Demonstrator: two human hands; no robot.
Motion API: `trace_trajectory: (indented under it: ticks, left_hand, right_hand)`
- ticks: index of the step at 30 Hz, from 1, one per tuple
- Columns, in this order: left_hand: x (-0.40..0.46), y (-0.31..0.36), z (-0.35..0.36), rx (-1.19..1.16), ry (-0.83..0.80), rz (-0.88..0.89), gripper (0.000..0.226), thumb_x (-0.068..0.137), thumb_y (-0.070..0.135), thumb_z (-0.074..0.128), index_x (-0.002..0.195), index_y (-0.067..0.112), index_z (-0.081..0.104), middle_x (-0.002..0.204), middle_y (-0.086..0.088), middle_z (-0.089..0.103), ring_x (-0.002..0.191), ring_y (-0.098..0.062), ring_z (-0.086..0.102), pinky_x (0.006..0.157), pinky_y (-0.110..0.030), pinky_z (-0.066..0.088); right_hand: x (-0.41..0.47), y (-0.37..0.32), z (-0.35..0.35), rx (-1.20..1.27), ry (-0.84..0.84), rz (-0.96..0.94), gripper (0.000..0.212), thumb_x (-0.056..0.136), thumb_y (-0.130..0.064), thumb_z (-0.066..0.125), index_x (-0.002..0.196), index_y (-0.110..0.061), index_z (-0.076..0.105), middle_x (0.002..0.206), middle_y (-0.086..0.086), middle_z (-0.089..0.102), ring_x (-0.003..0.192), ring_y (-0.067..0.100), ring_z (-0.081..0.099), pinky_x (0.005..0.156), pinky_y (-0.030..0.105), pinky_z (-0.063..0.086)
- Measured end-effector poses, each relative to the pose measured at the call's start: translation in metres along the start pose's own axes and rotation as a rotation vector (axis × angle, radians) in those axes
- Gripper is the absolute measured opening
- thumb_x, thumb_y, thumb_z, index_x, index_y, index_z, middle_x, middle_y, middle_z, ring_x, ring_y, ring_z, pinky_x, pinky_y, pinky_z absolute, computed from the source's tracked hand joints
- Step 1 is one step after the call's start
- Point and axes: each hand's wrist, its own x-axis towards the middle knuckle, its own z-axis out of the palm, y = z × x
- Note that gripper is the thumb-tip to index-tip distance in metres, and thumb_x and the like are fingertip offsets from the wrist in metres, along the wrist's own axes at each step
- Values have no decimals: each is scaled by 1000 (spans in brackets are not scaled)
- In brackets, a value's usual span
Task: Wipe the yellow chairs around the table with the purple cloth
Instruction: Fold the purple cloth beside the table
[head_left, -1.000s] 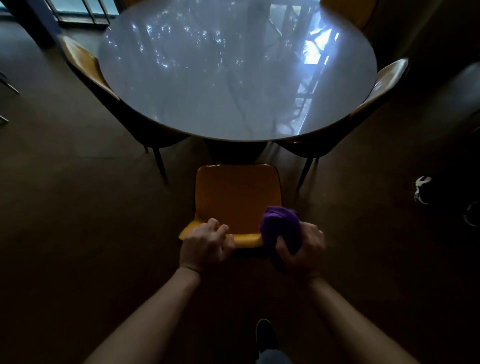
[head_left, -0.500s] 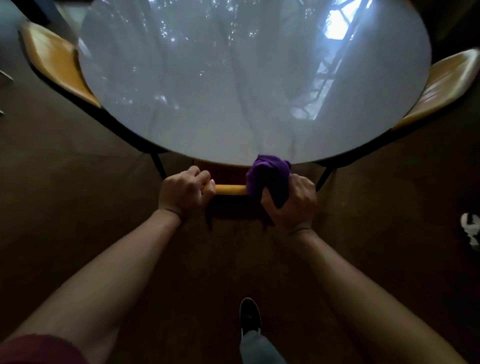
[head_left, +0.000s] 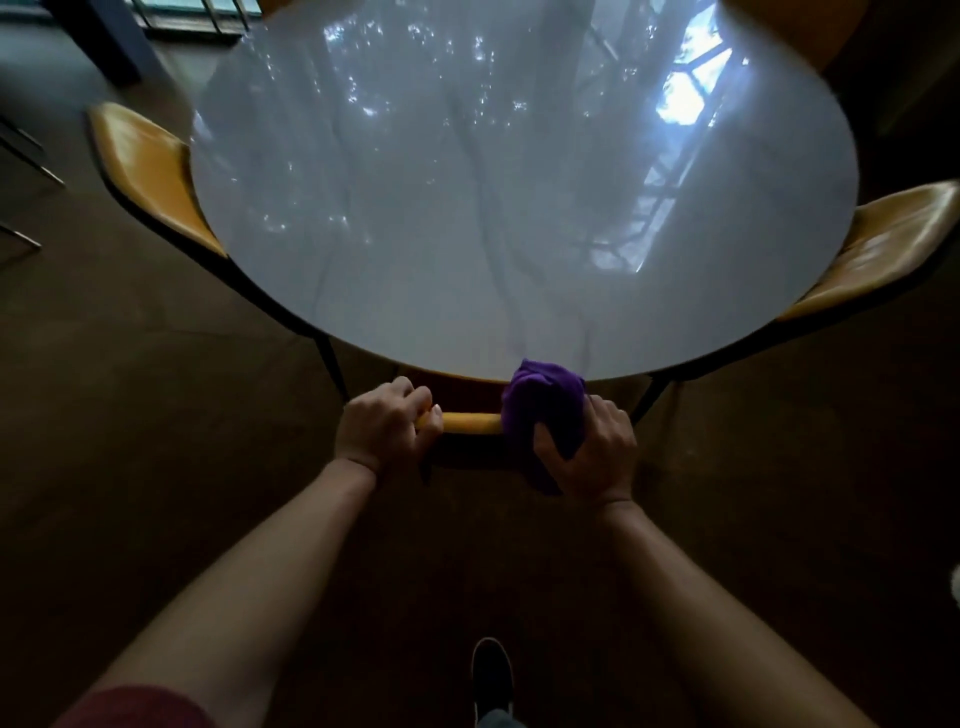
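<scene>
The near yellow chair (head_left: 471, 422) is tucked under the round grey table (head_left: 519, 208); only the top edge of its backrest shows between my hands. My left hand (head_left: 384, 428) grips the left end of that edge. My right hand (head_left: 587, 447) holds the bunched purple cloth (head_left: 545, 410) against the right end of the backrest. A second yellow chair (head_left: 150, 171) stands at the table's left side and a third (head_left: 883, 244) at its right, both pushed in. The near chair's seat is hidden by the tabletop.
Dark brown floor lies all around. My shoe (head_left: 491, 675) is on the floor behind the chair. Thin black chair legs (head_left: 332, 364) show under the table edge. A window frame (head_left: 192, 15) is at the far left, metal furniture legs (head_left: 26, 156) at the left edge.
The near chair has slid forward under the table, with both hands on its backrest; a second ago its whole seat was visible. Since half a second ago little has changed.
</scene>
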Motion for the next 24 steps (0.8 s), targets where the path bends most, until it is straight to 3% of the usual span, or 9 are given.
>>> trace_trajectory:
  ticks: [5, 7, 9, 11, 14, 17, 19, 21, 24]
  left_hand:
    - [6, -1, -5, 24, -217, -106, 58, 87, 59, 27, 97, 16, 65, 90, -6, 58, 78, -26, 60, 65, -35, 50]
    - [17, -2, -13, -13, -390, -225, 48, 92, 60, 38, 104, 19, 62, 99, -2, 58, 90, -23, 60, 72, -36, 51]
    - [35, 5, -35, -198, -567, -411, 42, 96, 55, 49, 115, 19, 61, 113, -4, 61, 103, -23, 60, 85, -39, 52]
    - [55, 19, -52, -369, -672, -463, 54, 96, 56, 50, 127, 12, 58, 124, -9, 61, 112, -26, 58, 96, -41, 49]
    - [73, 48, -81, -775, -667, -502, 62, 94, 62, 48, 132, 13, 52, 124, -11, 63, 109, -29, 64, 97, -47, 53]
    - [83, 49, -109, -1328, -513, -592, 54, 92, 58, 58, 132, 21, 53, 128, -12, 61, 111, -33, 65, 93, -52, 55]
    - [88, 35, -122, -1497, -467, -577, 60, 87, 58, 65, 135, 22, 56, 129, -13, 63, 114, -35, 64, 89, -50, 57]
    - [95, 14, -136, -1522, -483, -524, 60, 83, 55, 70, 133, 24, 60, 124, -10, 68, 112, -32, 67, 82, -47, 58]
    - [119, -24, -139, -1326, -515, -430, 61, 79, 32, 81, 132, 18, 57, 120, -11, 69, 108, -29, 69, 79, -41, 59]
  right_hand:
    - [6, -8, -8, 13, -130, 89, 58, 92, -64, 40, 104, -14, 65, 82, 2, 66, 70, 20, 59, 69, 38, 50]
    - [17, -12, -15, 75, -234, 249, 54, 90, -63, 44, 102, -15, 66, 85, 5, 69, 76, 25, 63, 73, 41, 52]
    - [37, -19, -30, 251, -317, 458, 42, 94, -54, 55, 105, -16, 69, 92, 13, 72, 87, 33, 66, 79, 46, 54]
    - [58, -26, -43, 524, -329, 607, 26, 97, -42, 60, 99, -18, 69, 92, 17, 71, 87, 37, 66, 78, 46, 54]
    - [92, -53, -62, 813, -362, 559, 16, 95, -31, 64, 109, -23, 65, 101, 10, 71, 92, 31, 67, 79, 42, 55]
    - [129, -82, -71, 1041, -465, 522, 33, 90, -22, 70, 121, -30, 61, 115, 9, 69, 105, 28, 68, 87, 42, 59]
    - [151, -94, -72, 1125, -578, 535, 46, 83, -24, 77, 125, -29, 60, 119, 10, 68, 107, 29, 68, 86, 40, 60]
    - [167, -99, -63, 1065, -698, 457, 69, 72, -22, 85, 133, -30, 53, 121, 5, 67, 103, 20, 70, 81, 30, 60]
    - [192, -104, -30, 804, -782, 283, 109, 67, -13, 91, 153, -31, 27, 122, -14, 56, 102, -1, 64, 84, 13, 54]
